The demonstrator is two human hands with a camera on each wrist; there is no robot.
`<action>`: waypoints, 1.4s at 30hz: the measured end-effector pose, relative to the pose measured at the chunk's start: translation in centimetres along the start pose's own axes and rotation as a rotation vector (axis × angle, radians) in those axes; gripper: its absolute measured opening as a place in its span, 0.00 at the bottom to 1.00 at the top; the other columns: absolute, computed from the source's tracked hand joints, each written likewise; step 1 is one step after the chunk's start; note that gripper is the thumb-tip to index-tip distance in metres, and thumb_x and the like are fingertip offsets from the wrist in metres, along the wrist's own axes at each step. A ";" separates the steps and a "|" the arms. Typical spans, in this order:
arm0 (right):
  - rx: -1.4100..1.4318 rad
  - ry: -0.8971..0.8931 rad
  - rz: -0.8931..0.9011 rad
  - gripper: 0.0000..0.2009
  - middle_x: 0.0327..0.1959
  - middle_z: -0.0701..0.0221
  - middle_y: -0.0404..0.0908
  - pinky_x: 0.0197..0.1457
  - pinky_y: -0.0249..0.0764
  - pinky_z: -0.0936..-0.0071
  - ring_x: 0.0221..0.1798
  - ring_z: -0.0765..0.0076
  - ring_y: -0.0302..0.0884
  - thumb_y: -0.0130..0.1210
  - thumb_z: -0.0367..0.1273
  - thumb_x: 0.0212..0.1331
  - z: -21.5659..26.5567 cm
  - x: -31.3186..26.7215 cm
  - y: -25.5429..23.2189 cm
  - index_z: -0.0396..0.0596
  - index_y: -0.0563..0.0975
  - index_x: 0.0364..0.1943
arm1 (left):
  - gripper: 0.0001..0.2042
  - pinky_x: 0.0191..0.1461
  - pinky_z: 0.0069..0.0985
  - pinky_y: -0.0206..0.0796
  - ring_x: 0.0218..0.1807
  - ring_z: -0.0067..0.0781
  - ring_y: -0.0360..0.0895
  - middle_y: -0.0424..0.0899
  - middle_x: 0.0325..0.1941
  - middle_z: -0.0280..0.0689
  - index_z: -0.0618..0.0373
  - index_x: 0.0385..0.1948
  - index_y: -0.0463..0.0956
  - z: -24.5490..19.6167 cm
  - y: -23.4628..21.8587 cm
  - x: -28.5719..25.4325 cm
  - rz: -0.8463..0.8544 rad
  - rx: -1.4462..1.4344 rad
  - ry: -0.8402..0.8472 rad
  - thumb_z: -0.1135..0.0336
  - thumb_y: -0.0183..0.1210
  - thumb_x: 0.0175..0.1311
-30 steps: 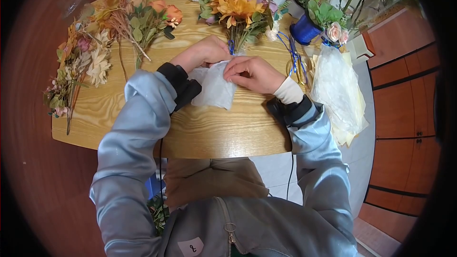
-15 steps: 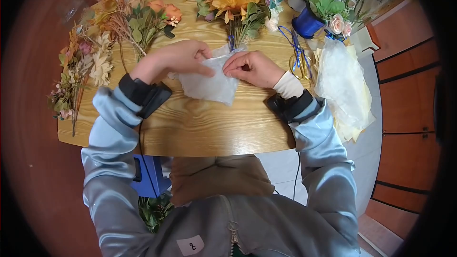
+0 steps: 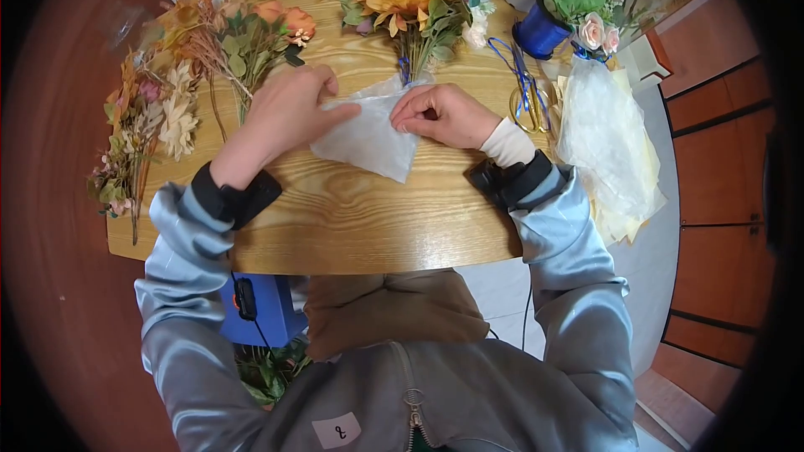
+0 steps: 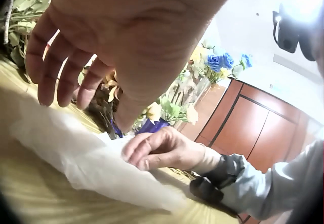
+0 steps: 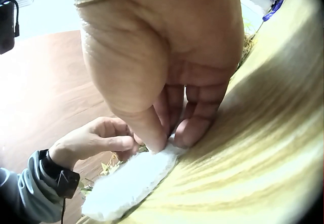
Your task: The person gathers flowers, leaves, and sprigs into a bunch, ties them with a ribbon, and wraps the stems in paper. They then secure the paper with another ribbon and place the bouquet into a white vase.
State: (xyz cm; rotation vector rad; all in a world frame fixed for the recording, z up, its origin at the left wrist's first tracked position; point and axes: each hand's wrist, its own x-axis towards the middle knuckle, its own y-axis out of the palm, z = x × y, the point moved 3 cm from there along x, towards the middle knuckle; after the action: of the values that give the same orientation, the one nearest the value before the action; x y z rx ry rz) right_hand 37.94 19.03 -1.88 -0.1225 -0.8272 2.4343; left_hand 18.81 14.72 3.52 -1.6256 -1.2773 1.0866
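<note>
At the far left of the table (image 3: 352, 230), loose flower sprigs (image 3: 138, 130) are laid with their stems toward the near edge, and a bunch with orange blooms (image 3: 260, 38) is set beside them. The left hand (image 3: 289, 109) is brought in from the lower left on a slanting forearm, palm turned down, and is held over the left side of a white sheet (image 3: 368, 141). Its fingers (image 4: 66, 77) are slightly spread and loosely bent, with the thumb stretched toward the sheet; nothing is gripped by them, and whether the sheet is touched by the thumb cannot be told. The sheet is spread at the middle of the table, in front of a bouquet (image 3: 410, 4) whose stems are pointed at its far edge. The right hand (image 3: 452, 115) is reached in from the lower right, its wrist kept low, and the sheet's upper right part is pinched between thumb and bent fingers. Just beyond this hand, scissors (image 3: 529, 113) are seen with blue ribbon (image 3: 521, 75); farther right, pale wrapping paper (image 3: 607, 146) is hung past the table's edge.
</note>
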 end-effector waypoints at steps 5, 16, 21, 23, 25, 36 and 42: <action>0.022 0.010 0.001 0.05 0.35 0.68 0.77 0.42 0.68 0.78 0.37 0.72 0.72 0.54 0.26 0.50 -0.2 0.0 0.2 0.38 0.77 0.29 | 0.25 0.39 0.34 0.67 0.37 0.46 0.75 0.77 0.27 0.45 0.61 0.34 0.71 0.4 2.3 -1.1 -0.158 0.235 0.003 0.46 0.58 0.44; 0.029 -0.037 -0.049 0.06 0.33 0.66 0.78 0.40 0.70 0.76 0.35 0.66 0.74 0.54 0.28 0.47 -0.6 0.0 0.2 0.40 0.77 0.28 | 0.16 0.35 0.28 0.69 0.32 0.36 0.76 0.78 0.28 0.42 0.63 0.30 0.74 1.3 4.1 0.8 0.340 -0.443 -0.089 0.58 0.55 0.49; 0.020 -0.057 -0.040 0.06 0.33 0.67 0.77 0.39 0.69 0.76 0.34 0.66 0.73 0.54 0.27 0.46 -0.5 0.0 0.2 0.40 0.77 0.29 | 0.12 0.34 0.23 0.69 0.34 0.26 0.74 0.76 0.32 0.34 0.62 0.35 0.72 0.1 4.1 0.2 0.360 -1.049 -0.322 0.63 0.51 0.54; 0.015 -0.026 -0.010 0.06 0.34 0.68 0.77 0.40 0.68 0.77 0.36 0.69 0.73 0.53 0.26 0.48 -0.1 -0.1 0.1 0.40 0.77 0.30 | 0.11 0.34 0.23 0.69 0.35 0.26 0.73 0.76 0.35 0.36 0.61 0.36 0.71 -0.3 4.1 0.4 0.343 -1.180 -0.302 0.64 0.50 0.55; 0.009 0.007 0.018 0.05 0.35 0.68 0.76 0.42 0.68 0.79 0.37 0.71 0.72 0.53 0.25 0.50 -0.1 -0.2 0.1 0.39 0.77 0.30 | 0.10 0.35 0.21 0.67 0.34 0.23 0.73 0.76 0.34 0.34 0.58 0.36 0.72 -1.0 4.5 0.6 0.324 -1.211 -0.264 0.63 0.50 0.57; -0.103 0.003 -0.075 0.10 0.40 0.68 0.64 0.36 0.66 0.79 0.37 0.69 0.66 0.50 0.20 0.40 -0.5 -0.4 0.2 0.42 0.77 0.31 | 0.07 0.34 0.13 0.61 0.31 0.13 0.70 0.76 0.31 0.28 0.58 0.33 0.72 -2.8 6.1 2.0 0.217 -1.285 0.180 0.66 0.53 0.57; -0.149 -0.070 -0.108 0.06 0.28 0.64 0.68 0.32 0.66 0.72 0.30 0.62 0.67 0.50 0.22 0.39 -0.6 -0.4 0.2 0.41 0.75 0.26 | 0.08 0.35 0.13 0.60 0.32 0.13 0.69 0.75 0.30 0.28 0.59 0.32 0.73 -3.4 6.5 2.1 0.215 -1.256 0.247 0.65 0.54 0.56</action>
State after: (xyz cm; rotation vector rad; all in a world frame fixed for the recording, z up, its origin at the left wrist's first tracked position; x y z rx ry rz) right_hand 38.31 19.05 -2.53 -0.0468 -1.0197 2.2867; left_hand 24.27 15.29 -1.80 -2.7172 -1.7551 0.0401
